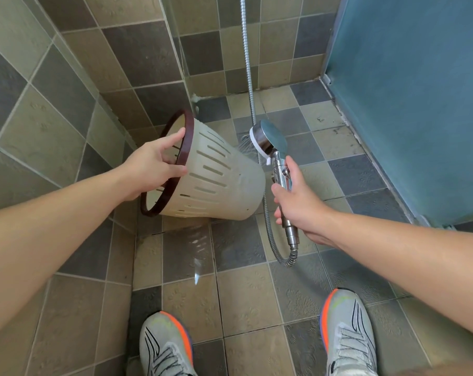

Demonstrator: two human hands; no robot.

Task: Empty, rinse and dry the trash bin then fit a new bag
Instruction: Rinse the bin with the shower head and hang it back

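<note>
Now rinsing: left hand (154,169) fingers curled round bin (216,175) rim, right hand (297,204) wrapped on shower head (270,142) handle; next, I'd judge, spray inside w/ bin turned.

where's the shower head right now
In the head view, the shower head sits centre frame, held by its handle in the right hand, just right of the tilted trash bin.

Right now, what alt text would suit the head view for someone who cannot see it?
The left hand tilts a cream slotted plastic trash bin by its dark red rim while the right hand aims a spraying chrome handheld shower head at its base, above a wet tiled floor.
</note>
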